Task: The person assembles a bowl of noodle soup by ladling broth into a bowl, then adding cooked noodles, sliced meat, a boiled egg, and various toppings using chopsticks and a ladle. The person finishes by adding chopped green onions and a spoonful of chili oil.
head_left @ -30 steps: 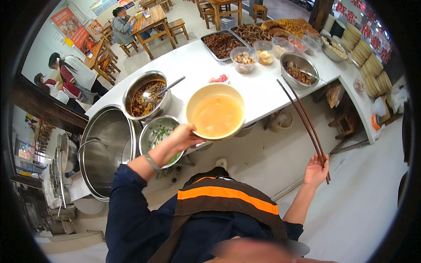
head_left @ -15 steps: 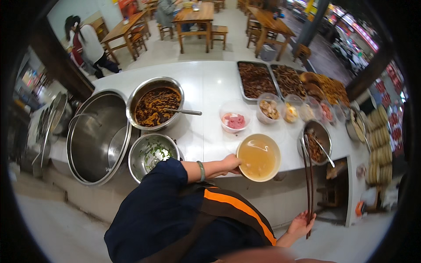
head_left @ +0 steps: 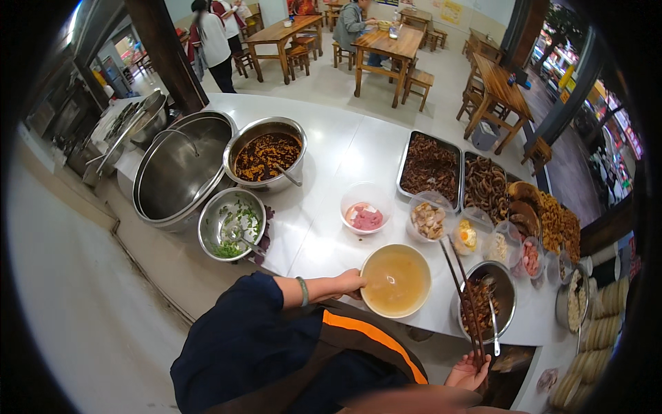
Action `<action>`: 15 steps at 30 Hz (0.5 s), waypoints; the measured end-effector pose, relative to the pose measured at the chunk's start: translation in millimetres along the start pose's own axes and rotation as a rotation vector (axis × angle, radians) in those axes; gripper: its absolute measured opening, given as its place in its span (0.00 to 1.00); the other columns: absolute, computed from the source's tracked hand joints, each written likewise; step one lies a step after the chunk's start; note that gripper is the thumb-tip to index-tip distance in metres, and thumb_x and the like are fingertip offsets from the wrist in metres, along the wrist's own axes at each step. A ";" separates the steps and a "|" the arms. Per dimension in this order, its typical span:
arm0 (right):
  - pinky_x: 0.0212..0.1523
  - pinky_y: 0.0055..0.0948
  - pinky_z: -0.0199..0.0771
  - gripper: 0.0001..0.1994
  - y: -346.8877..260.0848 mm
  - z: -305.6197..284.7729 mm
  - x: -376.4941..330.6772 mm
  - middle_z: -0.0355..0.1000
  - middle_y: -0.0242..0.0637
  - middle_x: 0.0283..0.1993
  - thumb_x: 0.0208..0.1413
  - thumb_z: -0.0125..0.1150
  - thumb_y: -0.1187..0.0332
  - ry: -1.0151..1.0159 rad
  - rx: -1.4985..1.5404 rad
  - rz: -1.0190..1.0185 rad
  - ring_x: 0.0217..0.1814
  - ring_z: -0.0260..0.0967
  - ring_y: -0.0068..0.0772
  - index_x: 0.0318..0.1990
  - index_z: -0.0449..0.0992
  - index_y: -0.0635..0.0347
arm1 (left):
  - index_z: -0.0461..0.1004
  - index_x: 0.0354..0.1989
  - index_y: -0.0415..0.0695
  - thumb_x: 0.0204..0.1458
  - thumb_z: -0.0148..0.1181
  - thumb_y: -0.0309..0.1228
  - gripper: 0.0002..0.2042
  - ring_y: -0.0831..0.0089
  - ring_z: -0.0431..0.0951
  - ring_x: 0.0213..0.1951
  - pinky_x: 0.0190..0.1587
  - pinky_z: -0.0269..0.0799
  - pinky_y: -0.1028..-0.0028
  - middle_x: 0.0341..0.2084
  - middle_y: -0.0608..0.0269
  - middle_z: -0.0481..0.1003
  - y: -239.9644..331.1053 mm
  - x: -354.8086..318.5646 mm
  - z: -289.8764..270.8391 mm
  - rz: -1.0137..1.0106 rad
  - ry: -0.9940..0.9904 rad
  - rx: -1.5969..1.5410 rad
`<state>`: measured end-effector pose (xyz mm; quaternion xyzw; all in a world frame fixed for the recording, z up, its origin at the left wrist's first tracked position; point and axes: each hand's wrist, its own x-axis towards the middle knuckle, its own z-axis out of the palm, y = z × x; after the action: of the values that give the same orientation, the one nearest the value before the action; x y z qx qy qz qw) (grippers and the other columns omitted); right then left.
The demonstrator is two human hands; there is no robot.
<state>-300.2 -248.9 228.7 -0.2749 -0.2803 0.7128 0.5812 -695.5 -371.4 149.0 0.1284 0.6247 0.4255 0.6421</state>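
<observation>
My left fingers clamp the soup bowl, best kept level so no broth spills. My right fingers grip the long chopsticks.

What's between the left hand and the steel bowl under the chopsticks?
Head view: from the left hand, first the bowl of broth it holds, then a strip of white counter up to the steel bowl.

Cream bowl, tan broth; dark-brown chopsticks; brown apron striped orange; green bangle; at ten o'clock, orange-flecked black sauce.
</observation>
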 end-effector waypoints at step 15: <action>0.37 0.28 0.75 0.12 -41.1 -19.6 104.5 0.73 0.39 0.45 0.63 0.44 0.61 -0.105 0.020 0.164 0.42 0.73 0.32 0.47 0.70 0.56 | 0.68 0.44 0.30 0.47 0.47 0.25 0.17 0.65 0.79 0.33 0.39 0.78 0.66 0.35 0.51 0.75 -15.6 19.2 65.0 0.065 0.210 -0.177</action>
<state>-276.6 -137.8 237.8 -0.2534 -0.2797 0.7741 0.5083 -632.9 -343.4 136.9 0.0464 0.6440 0.5107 0.5677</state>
